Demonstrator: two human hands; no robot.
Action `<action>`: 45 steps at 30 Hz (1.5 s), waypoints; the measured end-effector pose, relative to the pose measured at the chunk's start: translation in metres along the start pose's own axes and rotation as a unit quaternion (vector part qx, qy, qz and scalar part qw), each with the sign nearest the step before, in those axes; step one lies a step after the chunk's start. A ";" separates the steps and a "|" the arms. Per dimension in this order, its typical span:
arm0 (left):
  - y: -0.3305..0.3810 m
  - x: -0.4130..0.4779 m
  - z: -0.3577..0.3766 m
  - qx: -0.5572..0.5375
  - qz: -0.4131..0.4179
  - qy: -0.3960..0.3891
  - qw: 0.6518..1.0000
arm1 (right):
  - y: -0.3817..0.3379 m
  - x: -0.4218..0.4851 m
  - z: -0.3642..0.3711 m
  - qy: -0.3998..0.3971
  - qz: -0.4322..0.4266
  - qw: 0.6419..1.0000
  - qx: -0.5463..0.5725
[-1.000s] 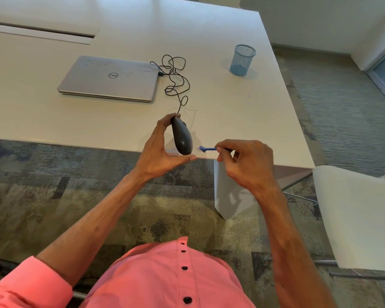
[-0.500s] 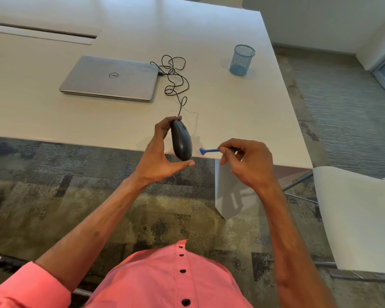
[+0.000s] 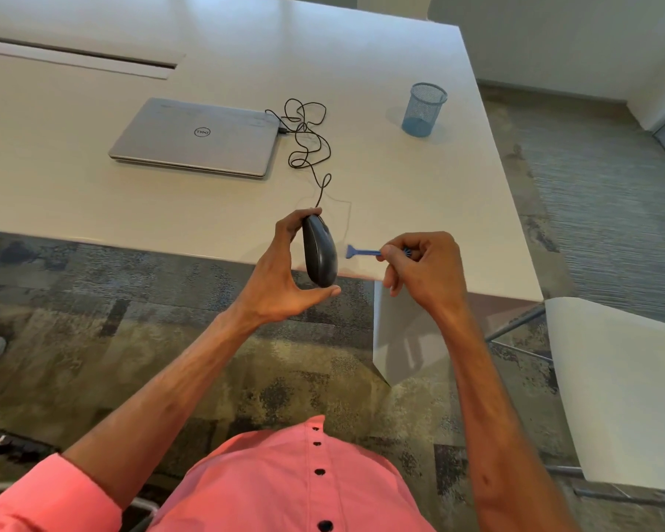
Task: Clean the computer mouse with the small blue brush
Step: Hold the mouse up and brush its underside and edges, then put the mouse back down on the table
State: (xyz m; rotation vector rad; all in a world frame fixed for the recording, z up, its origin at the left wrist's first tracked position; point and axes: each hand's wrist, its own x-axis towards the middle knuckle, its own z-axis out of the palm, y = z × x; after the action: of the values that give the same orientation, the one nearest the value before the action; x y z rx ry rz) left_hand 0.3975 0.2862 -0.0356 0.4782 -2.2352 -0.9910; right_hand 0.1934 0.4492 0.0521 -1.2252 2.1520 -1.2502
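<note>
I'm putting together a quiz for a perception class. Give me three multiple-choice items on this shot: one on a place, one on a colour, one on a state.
1. Where does the blue mesh cup stand relative to the laptop?
A. on its lid
B. to its right on the table
C. on the floor

2. What colour is the mouse held in the left hand?
A. white
B. dark grey
C. red

3. How is the blue brush at the right hand?
A. lying on the table
B. pressed against the mouse
C. pinched in the fingers, its head short of the mouse

Key:
1 B, the cup stands apart on the tabletop, right of the laptop.
2 B, its shell is dark grey.
3 C, a gap shows between the brush head and the mouse.
</note>
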 end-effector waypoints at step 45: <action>-0.107 0.202 0.014 0.101 -0.053 -0.052 0.992 | 0.035 0.226 0.053 0.074 0.207 0.956 0.196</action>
State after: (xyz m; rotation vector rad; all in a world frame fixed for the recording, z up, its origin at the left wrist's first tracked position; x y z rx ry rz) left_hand 0.2481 0.1127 -0.0421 0.6544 -2.4396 -0.8643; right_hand 0.0852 0.2434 0.0181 -0.5017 1.9844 -1.5083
